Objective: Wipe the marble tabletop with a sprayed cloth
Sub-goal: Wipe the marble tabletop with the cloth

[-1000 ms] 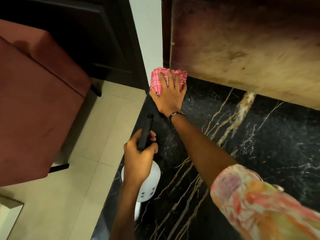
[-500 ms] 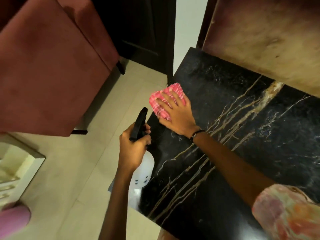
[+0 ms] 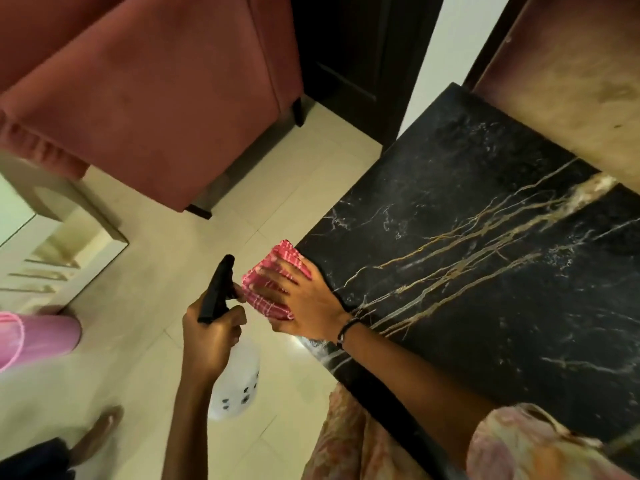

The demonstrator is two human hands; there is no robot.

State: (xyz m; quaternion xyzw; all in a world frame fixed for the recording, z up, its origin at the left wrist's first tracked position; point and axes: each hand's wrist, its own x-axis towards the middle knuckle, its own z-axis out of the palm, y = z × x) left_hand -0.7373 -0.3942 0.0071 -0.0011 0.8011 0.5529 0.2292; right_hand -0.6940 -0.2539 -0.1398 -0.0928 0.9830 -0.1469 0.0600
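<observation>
Right hand (image 3: 304,299) flat on cloth (image 3: 266,289) at marble tabletop (image 3: 485,271) edge | left hand (image 3: 211,337) grips spray bottle (image 3: 235,379) | advise even pressure (cloth overhangs edge).

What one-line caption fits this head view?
Right hand presses a pink checked cloth at the black marble tabletop edge; left hand grips a white spray bottle.

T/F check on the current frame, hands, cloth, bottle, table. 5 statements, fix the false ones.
1. The right hand presses a pink checked cloth at the black marble tabletop's edge. True.
2. The left hand is empty. False: it grips a spray bottle by its black trigger head.
3. The spray bottle stands on the tabletop. False: it is held off the table, over the floor tiles.
4. A red upholstered chair stands beside the table. True.
5. The cloth is blue. False: pink with white checks.
</observation>
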